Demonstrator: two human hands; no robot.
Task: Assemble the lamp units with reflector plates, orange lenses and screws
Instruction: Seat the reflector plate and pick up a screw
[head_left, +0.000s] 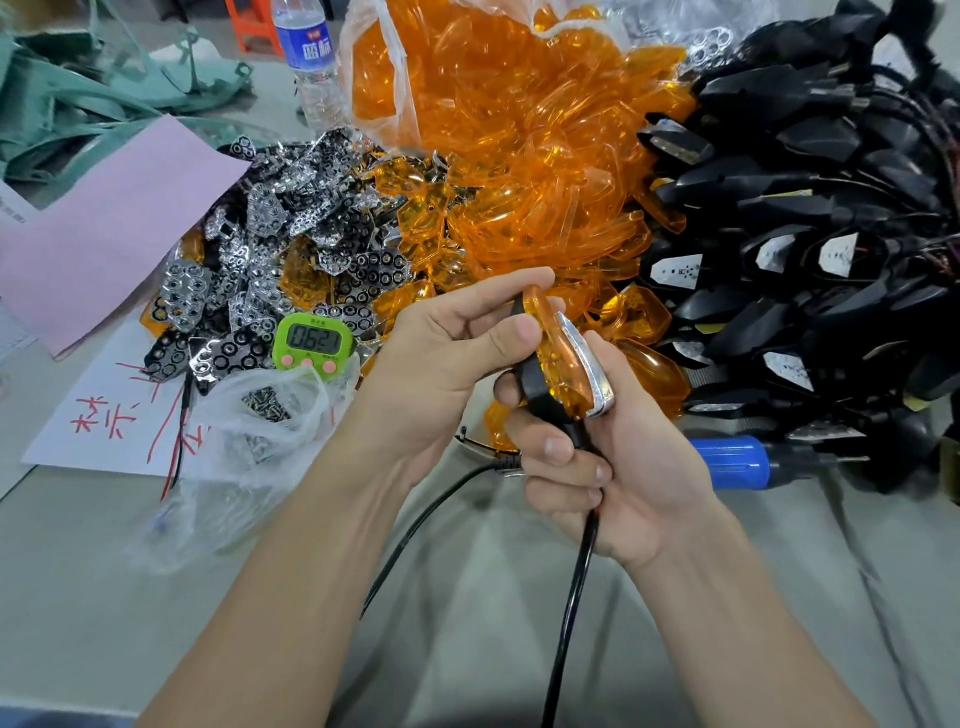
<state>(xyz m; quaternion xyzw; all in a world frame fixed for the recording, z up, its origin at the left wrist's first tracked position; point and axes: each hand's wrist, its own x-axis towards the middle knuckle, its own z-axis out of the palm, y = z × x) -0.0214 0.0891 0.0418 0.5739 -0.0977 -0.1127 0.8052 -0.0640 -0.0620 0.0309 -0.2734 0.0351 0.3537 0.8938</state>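
Both hands hold one lamp unit above the table's middle. It has a black housing, an orange lens and a shiny reflector plate at its right side. My left hand pinches the top of the unit between thumb and fingers. My right hand wraps the lower housing and its black cable. Loose reflector plates are heaped at the left, orange lenses in the centre, black lamp housings at the right. Small screws lie in a clear plastic bag.
A green timer sits by the plates. A blue-handled screwdriver lies to the right of my right hand. Pink paper, a white sheet with red writing and a water bottle are at the left and back.
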